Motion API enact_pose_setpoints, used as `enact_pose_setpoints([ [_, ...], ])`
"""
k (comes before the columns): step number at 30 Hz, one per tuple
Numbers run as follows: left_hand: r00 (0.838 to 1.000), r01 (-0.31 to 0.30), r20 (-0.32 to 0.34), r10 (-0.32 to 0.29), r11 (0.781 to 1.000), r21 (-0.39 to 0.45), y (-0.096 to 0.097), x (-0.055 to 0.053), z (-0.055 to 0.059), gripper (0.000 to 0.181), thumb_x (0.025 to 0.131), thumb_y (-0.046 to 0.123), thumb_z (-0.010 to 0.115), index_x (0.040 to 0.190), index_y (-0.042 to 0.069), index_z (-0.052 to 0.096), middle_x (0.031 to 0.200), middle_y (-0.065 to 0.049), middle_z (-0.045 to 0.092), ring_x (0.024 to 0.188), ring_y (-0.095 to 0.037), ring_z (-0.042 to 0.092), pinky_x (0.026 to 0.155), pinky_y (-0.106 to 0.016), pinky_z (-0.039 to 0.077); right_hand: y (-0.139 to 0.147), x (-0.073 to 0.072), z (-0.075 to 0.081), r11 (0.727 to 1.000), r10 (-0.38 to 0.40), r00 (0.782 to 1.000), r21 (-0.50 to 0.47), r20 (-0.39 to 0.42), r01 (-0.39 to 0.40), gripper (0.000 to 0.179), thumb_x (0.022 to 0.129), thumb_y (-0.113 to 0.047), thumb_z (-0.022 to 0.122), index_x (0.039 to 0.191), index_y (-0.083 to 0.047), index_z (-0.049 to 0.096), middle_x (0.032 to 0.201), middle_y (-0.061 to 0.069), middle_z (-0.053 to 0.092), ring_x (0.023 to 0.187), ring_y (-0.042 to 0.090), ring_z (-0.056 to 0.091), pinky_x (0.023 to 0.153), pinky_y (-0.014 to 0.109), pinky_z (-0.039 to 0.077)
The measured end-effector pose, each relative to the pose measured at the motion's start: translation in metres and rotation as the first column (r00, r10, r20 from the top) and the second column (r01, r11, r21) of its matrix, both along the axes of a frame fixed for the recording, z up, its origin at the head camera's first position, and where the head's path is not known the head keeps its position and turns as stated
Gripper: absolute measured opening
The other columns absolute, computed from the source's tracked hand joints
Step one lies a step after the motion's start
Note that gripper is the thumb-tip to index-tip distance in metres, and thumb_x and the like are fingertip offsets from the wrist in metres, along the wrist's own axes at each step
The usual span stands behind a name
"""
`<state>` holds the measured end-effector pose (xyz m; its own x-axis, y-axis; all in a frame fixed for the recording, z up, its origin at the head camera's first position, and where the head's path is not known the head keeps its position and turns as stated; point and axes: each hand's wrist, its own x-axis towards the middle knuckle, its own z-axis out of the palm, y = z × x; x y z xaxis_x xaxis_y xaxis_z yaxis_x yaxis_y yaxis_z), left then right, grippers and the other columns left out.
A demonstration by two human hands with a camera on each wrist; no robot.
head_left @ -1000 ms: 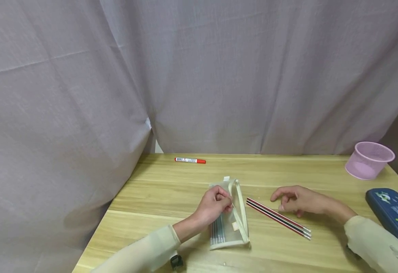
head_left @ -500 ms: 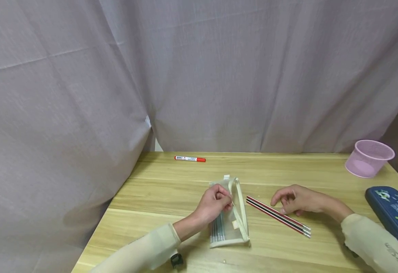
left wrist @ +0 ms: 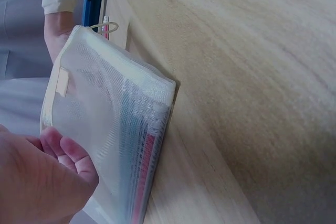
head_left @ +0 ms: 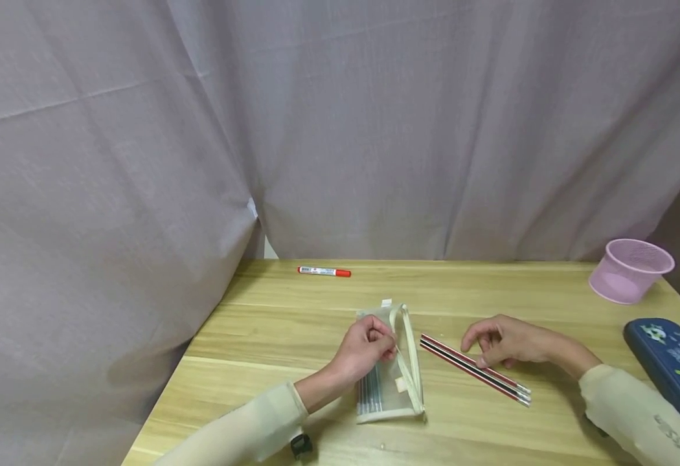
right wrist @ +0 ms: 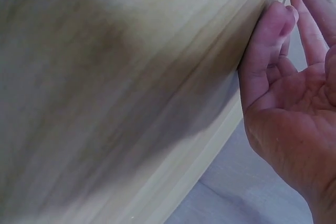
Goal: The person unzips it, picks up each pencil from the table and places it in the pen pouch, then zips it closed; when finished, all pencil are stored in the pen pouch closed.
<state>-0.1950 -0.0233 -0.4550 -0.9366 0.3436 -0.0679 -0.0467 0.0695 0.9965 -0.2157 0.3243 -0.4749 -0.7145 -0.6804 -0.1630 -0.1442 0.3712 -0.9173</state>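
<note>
A cream mesh pencil pouch (head_left: 397, 401) lies on the table with its zipped mouth gaping to the right. My left hand (head_left: 365, 349) pinches the near edge of that opening. Through the mesh show several pencils (left wrist: 143, 166), lying along one side. Just right of the pouch is a small bundle of red-and-black striped pencils (head_left: 471, 369), side by side and slanted, their silver ends toward me. My right hand (head_left: 511, 342) is over the bundle's right side, fingers loosely bent, the thumb tip right at the pencils. In the right wrist view its palm (right wrist: 294, 98) holds nothing.
A red-capped marker (head_left: 324, 272) lies near the table's back edge. At the far right stands a pink mesh pen holder (head_left: 625, 278), with a dark blue pencil case (head_left: 669, 362) in front of it. Grey curtains (head_left: 351, 129) hang behind and to the left.
My right hand has shifted slightly, bringing its thumb closer to the striped pencils. The left hand keeps its pinch on the pouch edge, and the pouch stays in place.
</note>
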Motion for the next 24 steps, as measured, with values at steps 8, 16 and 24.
enact_pose_setpoints([
  [8,1.000,-0.006,-0.002,0.006,1.000,0.001,-0.004,-0.001,0.000,0.010,0.093,-0.003,0.065,0.102,0.001,0.062,0.081,-0.003,0.068,0.073,-0.010,0.067,0.070,-0.021,0.059,-0.007,0.003,0.005,0.998,0.001,0.998,0.055,-0.060,0.002,0.035,0.090,0.006,0.068,0.124,-0.001,0.067,0.084,0.002,0.059,0.060,0.001,0.049,0.048,0.016,0.043],
  [16,1.000,0.007,-0.014,-0.007,1.000,-0.010,-0.004,-0.002,-0.001,0.009,0.093,-0.003,0.065,0.101,0.002,0.063,0.081,-0.005,0.070,0.073,-0.010,0.067,0.070,-0.021,0.059,-0.014,0.018,0.012,0.954,-0.065,0.908,0.242,-0.414,0.179,0.043,0.081,0.007,0.071,0.115,-0.019,0.072,0.086,-0.008,0.063,0.069,-0.002,0.050,0.057,0.020,0.044],
  [24,1.000,0.000,-0.012,0.000,1.000,-0.019,-0.004,-0.002,-0.001,0.009,0.094,-0.004,0.064,0.100,0.002,0.061,0.080,-0.002,0.068,0.072,-0.010,0.067,0.070,-0.022,0.060,-0.026,0.023,0.017,0.845,0.000,0.796,0.425,-0.606,0.324,0.034,0.085,-0.010,0.084,0.111,-0.031,0.073,0.081,-0.021,0.063,0.070,-0.007,0.048,0.062,0.020,0.040],
])
